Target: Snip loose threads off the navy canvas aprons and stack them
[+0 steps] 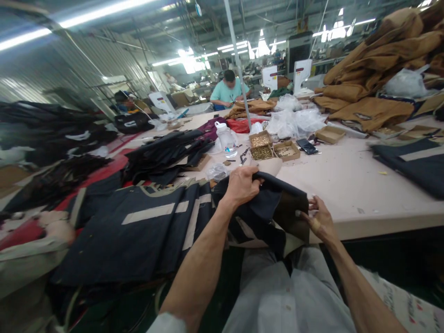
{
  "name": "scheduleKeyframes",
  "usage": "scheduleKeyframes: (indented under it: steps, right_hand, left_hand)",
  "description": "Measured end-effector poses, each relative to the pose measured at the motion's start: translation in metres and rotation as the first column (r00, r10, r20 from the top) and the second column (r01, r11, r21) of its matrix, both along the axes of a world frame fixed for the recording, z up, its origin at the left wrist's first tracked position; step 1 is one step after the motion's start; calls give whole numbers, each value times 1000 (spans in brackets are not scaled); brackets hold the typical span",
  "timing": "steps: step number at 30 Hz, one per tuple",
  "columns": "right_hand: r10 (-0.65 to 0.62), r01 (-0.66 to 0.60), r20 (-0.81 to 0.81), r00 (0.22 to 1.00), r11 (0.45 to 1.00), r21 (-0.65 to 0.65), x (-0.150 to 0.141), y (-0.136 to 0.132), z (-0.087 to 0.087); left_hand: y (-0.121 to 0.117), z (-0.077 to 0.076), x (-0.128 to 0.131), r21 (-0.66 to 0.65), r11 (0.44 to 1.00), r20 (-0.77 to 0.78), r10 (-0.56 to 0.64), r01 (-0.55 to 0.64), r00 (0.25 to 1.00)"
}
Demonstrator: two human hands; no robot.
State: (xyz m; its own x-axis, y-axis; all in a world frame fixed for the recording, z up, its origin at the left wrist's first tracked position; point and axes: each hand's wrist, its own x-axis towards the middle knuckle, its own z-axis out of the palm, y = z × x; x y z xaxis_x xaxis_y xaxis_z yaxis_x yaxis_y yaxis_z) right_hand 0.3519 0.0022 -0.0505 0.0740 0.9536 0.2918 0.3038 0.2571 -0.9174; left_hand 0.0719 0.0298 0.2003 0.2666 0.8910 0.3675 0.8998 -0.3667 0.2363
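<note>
My left hand [242,185] is closed over the top edge of a dark navy garment piece [267,206] at the front edge of the work table [350,185]. My right hand [317,217] pinches the same piece at its right side, where a brown lining shows. The piece droops over the table edge toward my lap. To the left lies a stack of dark navy garments with pale reflective stripes [138,226].
Small cardboard boxes of brass fittings [261,148] stand mid-table beside a plastic water bottle [225,138] and a phone [307,146]. Brown jackets [378,69] are heaped at the right, black fabric [166,155] at the left. Two other people sit at the far end.
</note>
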Motion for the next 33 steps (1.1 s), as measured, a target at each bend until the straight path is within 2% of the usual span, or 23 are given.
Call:
scheduleKeyframes:
  steps: [3,5,7,10,12,13,15,17,18,19,21,23,25,26,27,29,31,33]
  right_hand:
    - [187,-195,-94,978,978,-73,6,1,32]
    - [264,-282,-160,951,954,-103,10,1,59]
    - [264,-274,-174,949,961,-39,16,4,90]
    - [238,-220,-104,966,962,159,27,19,138]
    - [178,-153,-64,982,946,285,34,38,166]
    - [140,-112,-58,988,934,340,37,49,178]
    - [67,-24,-83,994,897,441,39,75,194]
    - [40,22,-110,993,860,509,39,100,202]
    - [39,24,-108,993,849,527,38,111,204]
    - [45,11,-91,995,844,536,37,121,204]
    - [85,-67,-8,996,840,539,33,133,200]
    - [129,-167,108,986,831,531,27,138,193]
    - [160,-253,220,962,822,509,17,138,183]
    - [168,-284,266,949,821,495,11,137,179]
    - [171,-305,301,938,821,483,5,136,174]
    - [176,-333,344,922,813,477,-8,134,168]
    - [185,-357,366,912,799,484,-19,132,165]
    - [199,-378,374,906,778,502,-28,130,167]
  left_hand:
    - [-7,37,-3,43,995,129,-95,90,987]
    - [-14,63,-3,73,990,164,-135,124,977]
    - [-23,90,-2,132,983,175,-152,130,973]
    - [-40,127,2,281,956,168,-136,85,976]
    - [-49,141,6,397,917,158,-117,46,980]
    - [-52,142,8,457,889,153,-115,33,982]
    - [-57,130,13,561,828,146,-118,16,982]
    - [-62,100,18,607,794,152,-104,-10,983]
    - [-66,79,21,593,804,164,-78,-35,983]
    - [-70,55,25,558,827,180,-37,-71,983]
    - [-82,3,32,402,901,209,83,-163,974]
    - [-94,-45,40,241,941,216,186,-237,958]
    - [-107,-80,47,96,954,187,262,-283,947]
    - [-112,-91,50,53,957,176,273,-286,946]
    - [-116,-98,53,36,961,176,263,-273,949]
    - [-121,-96,58,88,976,203,180,-201,962]
    - [-122,-79,66,193,980,193,19,-57,981]
    - [-118,-58,76,231,958,62,-191,172,980]
